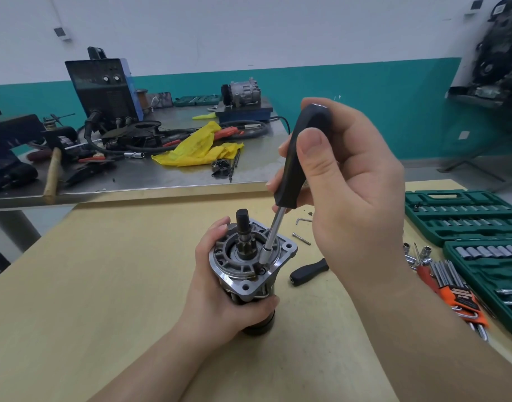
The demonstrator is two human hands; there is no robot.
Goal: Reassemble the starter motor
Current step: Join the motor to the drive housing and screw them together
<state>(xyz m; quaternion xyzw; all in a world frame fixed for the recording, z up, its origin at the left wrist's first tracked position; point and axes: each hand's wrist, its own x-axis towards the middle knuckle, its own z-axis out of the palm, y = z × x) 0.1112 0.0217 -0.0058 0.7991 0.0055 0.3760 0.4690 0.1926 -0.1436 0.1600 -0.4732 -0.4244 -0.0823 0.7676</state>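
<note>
Grey cast metal marks the motor (249,271), which stands on end near the middle of the tan worktop (104,285), its flanged nose up so the fastener holes face the person. The left hand (220,297) wraps the body just under the flange, its grip closed round the housing with fingertips curling over the near and far edges, likely to keep the motor from turning under the tool. The right hand (344,187) has its grip closed round the black handle of a driver (281,198), thumb along the handle; the shaft slants down and its socket tip sits in a recess on the flange's right side, beside the pinion shaft (243,233), apparently on a through-bolt. Whether the bolt is seated cannot be told. A loose bolt (301,238) and a hex key (304,220) lie just behind the motor, probably waiting for the next hole, and a second handle (308,271) lies to its right. Further right, the green socket case (463,216) lies open, with loose sockets (417,253) and an orange hex-key set (452,288) near it, within the working hand's reach.
</note>
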